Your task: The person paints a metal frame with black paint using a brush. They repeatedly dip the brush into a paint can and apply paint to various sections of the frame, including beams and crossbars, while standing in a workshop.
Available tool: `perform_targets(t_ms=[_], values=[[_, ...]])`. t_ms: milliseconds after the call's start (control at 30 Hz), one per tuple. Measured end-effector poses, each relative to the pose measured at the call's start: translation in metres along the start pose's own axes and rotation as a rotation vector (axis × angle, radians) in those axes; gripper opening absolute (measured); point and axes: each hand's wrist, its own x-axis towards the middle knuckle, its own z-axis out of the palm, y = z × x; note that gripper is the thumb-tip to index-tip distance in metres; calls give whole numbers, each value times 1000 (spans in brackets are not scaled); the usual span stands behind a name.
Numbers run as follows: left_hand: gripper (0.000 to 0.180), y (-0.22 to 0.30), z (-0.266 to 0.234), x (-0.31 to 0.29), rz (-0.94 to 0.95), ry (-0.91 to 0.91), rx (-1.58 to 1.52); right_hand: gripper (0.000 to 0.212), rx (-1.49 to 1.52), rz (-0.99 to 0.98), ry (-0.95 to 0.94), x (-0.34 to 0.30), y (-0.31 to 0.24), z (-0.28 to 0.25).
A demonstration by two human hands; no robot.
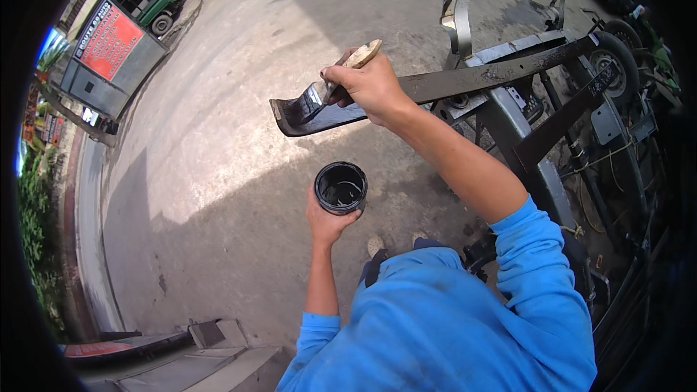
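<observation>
Blue shirt point(435, 319) nearest the lens; paintbrush point(317, 94) set against flat black bar point(479, 81).

Bar lies across the metal frame point(506, 122), its curved left end overhanging the frame's left edge above the concrete ground point(239, 123); brush bristles meet the upper face near that end. Probable faults: drips over the bar's edge, caused by an overloaded brush; tipping of the bar, caused by pressing the overhang if unfastened (fastening cannot be confirmed); spillage, caused by tilting the open can point(339, 209) containing black liquid point(347, 191). Right hand point(368, 88): closed around the brush handle. Left hand point(328, 222): partly open, curved around the can's lower wall, gripping it below the bar's left end.
</observation>
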Motion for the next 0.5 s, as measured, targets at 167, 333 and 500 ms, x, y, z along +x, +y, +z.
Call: perform_targets(t_ms=[167,333,500], values=[[98,-3,2,-2,-26,38,-149,18,-358,-155,245,-7,10,-14],[95,-2,0,0,-33,-1,-105,19,-401,-133,4,-20,16,-6],[98,0,-6,-3,-59,32,-127,15,-248,-230,349,-18,-6,-3]])
